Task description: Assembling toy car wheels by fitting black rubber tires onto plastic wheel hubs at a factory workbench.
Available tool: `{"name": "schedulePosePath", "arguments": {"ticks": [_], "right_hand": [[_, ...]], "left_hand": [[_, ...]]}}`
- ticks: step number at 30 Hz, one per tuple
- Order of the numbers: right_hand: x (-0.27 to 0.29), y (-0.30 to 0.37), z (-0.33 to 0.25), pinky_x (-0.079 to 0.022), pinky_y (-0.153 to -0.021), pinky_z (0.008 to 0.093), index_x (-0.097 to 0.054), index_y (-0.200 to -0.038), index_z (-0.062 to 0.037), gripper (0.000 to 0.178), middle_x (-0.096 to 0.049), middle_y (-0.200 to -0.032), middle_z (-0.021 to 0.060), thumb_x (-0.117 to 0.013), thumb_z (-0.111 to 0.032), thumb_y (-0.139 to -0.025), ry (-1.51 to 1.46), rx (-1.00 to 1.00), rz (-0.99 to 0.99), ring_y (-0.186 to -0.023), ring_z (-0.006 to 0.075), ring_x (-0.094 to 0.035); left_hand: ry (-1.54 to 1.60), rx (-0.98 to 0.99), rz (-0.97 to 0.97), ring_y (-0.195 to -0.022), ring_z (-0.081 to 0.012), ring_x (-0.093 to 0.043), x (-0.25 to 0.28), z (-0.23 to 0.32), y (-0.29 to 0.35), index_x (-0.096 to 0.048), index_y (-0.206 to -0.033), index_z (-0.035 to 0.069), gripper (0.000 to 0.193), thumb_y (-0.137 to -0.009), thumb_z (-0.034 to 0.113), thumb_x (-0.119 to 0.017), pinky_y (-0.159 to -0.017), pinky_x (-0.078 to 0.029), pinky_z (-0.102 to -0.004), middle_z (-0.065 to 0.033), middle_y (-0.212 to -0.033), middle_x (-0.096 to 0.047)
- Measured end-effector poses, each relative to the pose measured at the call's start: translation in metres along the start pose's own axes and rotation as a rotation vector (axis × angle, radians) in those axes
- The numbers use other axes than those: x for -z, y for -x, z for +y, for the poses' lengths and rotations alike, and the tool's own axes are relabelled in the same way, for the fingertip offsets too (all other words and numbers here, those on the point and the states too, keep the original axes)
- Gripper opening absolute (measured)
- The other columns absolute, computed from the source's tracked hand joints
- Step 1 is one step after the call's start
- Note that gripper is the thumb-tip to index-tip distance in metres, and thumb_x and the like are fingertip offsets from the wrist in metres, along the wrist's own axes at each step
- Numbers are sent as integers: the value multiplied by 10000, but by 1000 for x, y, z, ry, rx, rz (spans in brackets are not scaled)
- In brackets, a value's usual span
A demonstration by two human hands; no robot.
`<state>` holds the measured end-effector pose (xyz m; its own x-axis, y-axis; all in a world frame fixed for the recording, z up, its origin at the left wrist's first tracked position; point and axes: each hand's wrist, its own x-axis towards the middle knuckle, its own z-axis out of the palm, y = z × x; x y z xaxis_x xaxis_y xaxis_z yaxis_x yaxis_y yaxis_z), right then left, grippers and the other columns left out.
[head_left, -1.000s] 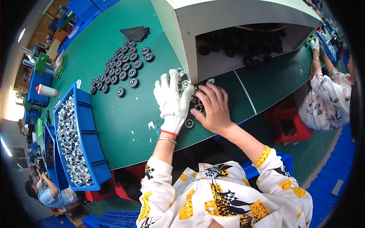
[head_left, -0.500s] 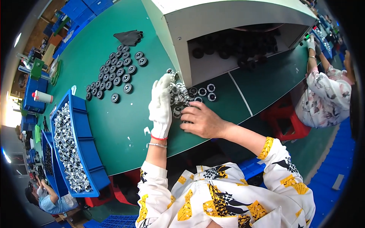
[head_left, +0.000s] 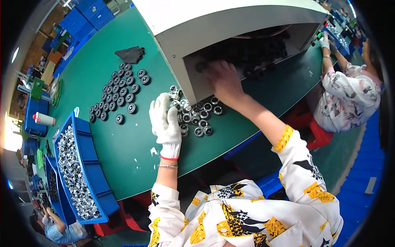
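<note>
a long green table (head_left: 127, 173) stretches across the room from where i'm standing. a red stool (head_left: 319, 133) sits by its right side, with another red seat (head_left: 109, 227) partly hidden at the left. the floor (head_left: 323, 162) looks dull green, meeting blue flooring (head_left: 356, 168) farther right. blue crates (head_left: 76, 29) are stacked past the table's far left. over there a white glare (head_left: 13, 131), perhaps too bright to read as a window, burns above a grey wall (head_left: 18, 164); a slim light (head_left: 15, 54) glows higher up.
</note>
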<state>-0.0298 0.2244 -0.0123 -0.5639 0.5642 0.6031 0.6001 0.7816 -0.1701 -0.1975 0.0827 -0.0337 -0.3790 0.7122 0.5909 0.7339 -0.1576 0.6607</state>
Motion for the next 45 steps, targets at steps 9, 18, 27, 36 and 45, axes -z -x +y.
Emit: {"name": "schedulePosePath", "arguments": {"ticks": [9, 18, 27, 36, 45], "right_hand": [[-20, 4, 11, -471, -759, 383, -630, -1034, -69, 240, -597, -1040, 71, -604, -110, -799, -199, -143, 20, -963, 249, -567], [58, 113, -67, -471, -701, 270, -553, -1129, -5, 266, -606, -1022, 76, -487, -208, -970, -2090, -946, -498, -881, 157, -586], [59, 138, -116, -466, -708, 255, -577, -1087, -16, 252, -616, -993, 69, -517, -228, -966, -2004, -830, -703, -844, 134, -580], [69, 158, -160, -477, -721, 248, -610, -1021, -18, 169, -587, -993, 45, -642, -96, -875, -1422, -496, -569, -811, 112, -558], [80, 168, -184, -486, -650, 292, -636, -979, -57, 295, -585, -986, 85, -755, -36, -710, -919, 5, -273, -824, 200, -581]], "left_hand": [[383, 262, 229, -1136, -191, -536, 9, 12, 3, -565, -1219, -19, 331, -980, 197, -489, -1006, -387, -312, -110, -1212, -593], [641, 615, -178, -992, -176, -616, 60, 79, 44, -537, -1241, -51, 338, -924, 65, -523, -914, -465, -289, -118, -1142, -632], [920, 849, -270, -1112, -194, -557, 85, 80, 118, -453, -1319, -55, 444, -903, 51, -566, -917, -471, -301, -143, -1290, -538], [1128, 910, -166, -1134, -202, -533, 104, 84, 159, -425, -1354, -7, 493, -889, 62, -573, -920, -488, -337, -119, -1266, -525], [1953, 1033, 43, -1108, -320, -570, 111, 74, 198, -333, -1392, 8, 600, -903, 237, -597, -888, -536, -429, -194, -1271, -513]]}}
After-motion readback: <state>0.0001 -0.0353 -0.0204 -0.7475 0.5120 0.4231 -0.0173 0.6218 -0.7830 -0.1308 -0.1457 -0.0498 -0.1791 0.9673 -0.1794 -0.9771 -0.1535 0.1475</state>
